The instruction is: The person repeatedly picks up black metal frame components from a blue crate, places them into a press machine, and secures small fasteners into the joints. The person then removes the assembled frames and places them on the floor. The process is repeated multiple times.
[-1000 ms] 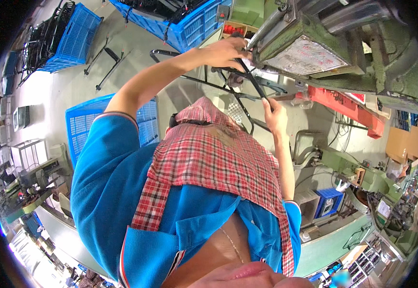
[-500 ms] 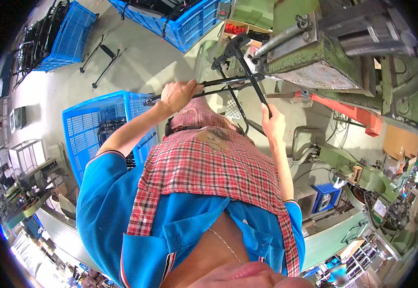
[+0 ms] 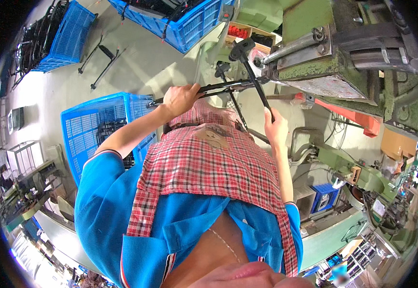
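Before my body is a black tubular metal frame (image 3: 256,82), made of crossing bars with thick dark end pieces at the top. My left hand (image 3: 182,99) is closed around the bars at its left end. On the right, my right hand (image 3: 276,127) grips the lower end of a slanting bar. Where the bars cross, the frame comes close to the green machine (image 3: 324,89); whether they touch I cannot tell. Part of the frame's lower side is hidden behind my apron (image 3: 204,163).
A blue crate (image 3: 82,134) with black parts stands at my left. Farther off are a blue crate (image 3: 190,30) and another blue crate (image 3: 70,36) of black frames. A black piece (image 3: 106,52) lies on the floor. Small boxes with red parts (image 3: 238,31) sit beside the machine.
The frame has shifted slightly right and down at its crossing, and its bars have turned a little. Both hands keep their hold, moving slightly with it.
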The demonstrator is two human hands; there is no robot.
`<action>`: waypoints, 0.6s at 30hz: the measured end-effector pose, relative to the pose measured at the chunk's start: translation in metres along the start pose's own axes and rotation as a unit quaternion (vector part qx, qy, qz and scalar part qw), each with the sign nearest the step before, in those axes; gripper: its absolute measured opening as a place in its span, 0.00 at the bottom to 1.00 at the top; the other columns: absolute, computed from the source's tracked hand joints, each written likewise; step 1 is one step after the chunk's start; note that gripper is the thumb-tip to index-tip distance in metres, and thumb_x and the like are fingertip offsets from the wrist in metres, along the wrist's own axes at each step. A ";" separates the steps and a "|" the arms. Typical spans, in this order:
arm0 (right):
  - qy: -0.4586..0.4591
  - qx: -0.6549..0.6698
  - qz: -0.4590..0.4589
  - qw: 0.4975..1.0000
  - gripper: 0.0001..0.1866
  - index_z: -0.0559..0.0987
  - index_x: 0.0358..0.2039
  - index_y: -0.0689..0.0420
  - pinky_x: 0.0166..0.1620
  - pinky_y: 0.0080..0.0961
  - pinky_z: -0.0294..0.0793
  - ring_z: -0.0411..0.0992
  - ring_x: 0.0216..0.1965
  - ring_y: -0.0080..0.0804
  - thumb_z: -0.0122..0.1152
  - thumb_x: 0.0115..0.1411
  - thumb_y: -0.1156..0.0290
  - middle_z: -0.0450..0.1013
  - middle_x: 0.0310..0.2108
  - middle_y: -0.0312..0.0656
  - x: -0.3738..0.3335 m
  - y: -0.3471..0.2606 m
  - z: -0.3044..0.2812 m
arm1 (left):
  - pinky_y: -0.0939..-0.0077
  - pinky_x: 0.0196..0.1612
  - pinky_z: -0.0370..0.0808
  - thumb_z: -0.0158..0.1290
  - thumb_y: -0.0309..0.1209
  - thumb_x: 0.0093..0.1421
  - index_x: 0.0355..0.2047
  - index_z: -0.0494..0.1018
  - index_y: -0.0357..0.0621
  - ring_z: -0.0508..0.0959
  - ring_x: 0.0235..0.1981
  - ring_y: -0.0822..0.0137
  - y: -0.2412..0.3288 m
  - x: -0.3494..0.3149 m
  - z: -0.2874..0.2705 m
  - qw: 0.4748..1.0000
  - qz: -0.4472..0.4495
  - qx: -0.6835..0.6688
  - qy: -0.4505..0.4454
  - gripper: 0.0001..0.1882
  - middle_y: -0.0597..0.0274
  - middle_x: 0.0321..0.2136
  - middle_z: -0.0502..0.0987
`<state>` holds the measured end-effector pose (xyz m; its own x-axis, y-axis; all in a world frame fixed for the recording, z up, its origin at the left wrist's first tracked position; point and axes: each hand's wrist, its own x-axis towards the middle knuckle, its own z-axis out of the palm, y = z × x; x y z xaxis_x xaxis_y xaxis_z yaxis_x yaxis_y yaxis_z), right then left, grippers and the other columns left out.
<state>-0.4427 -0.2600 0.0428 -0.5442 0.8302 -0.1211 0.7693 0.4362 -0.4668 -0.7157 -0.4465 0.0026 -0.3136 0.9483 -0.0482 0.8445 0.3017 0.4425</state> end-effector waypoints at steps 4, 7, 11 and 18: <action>0.023 0.014 -0.022 0.999 0.14 0.79 0.39 0.51 0.29 0.41 0.71 0.74 0.26 0.52 0.54 0.62 0.55 0.74 0.22 0.50 0.003 0.007 0.002 | 0.53 0.28 0.73 0.49 0.44 0.62 0.34 0.69 0.44 0.77 0.25 0.46 0.003 -0.001 -0.005 0.998 -0.013 -0.046 -0.046 0.15 0.52 0.23 0.77; 0.020 0.008 -0.013 1.000 0.14 0.79 0.40 0.50 0.28 0.40 0.71 0.74 0.24 0.50 0.54 0.62 0.56 0.74 0.21 0.49 -0.007 -0.002 -0.004 | 0.53 0.30 0.73 0.49 0.43 0.61 0.34 0.72 0.45 0.77 0.26 0.45 0.002 0.001 -0.011 0.996 -0.017 -0.071 -0.051 0.14 0.50 0.22 0.76; 0.036 0.026 -0.037 0.998 0.14 0.79 0.42 0.49 0.26 0.39 0.71 0.74 0.22 0.48 0.55 0.61 0.56 0.73 0.20 0.47 -0.003 0.011 0.008 | 0.53 0.31 0.73 0.51 0.42 0.60 0.35 0.73 0.46 0.77 0.27 0.45 -0.001 0.004 -0.016 0.991 -0.019 -0.101 -0.086 0.13 0.49 0.23 0.76; 0.038 -0.025 -0.016 0.999 0.15 0.79 0.43 0.49 0.27 0.40 0.72 0.74 0.23 0.49 0.55 0.61 0.56 0.74 0.20 0.47 -0.008 0.001 0.008 | 0.58 0.33 0.75 0.53 0.44 0.59 0.40 0.77 0.50 0.78 0.29 0.47 -0.010 0.010 -0.017 0.980 0.016 -0.175 -0.090 0.15 0.49 0.28 0.78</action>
<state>-0.4402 -0.2690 0.0365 -0.5437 0.8383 -0.0390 0.7686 0.4788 -0.4243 -0.7344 -0.4421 0.0127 -0.1813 0.9680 -0.1737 0.6416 0.2502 0.7251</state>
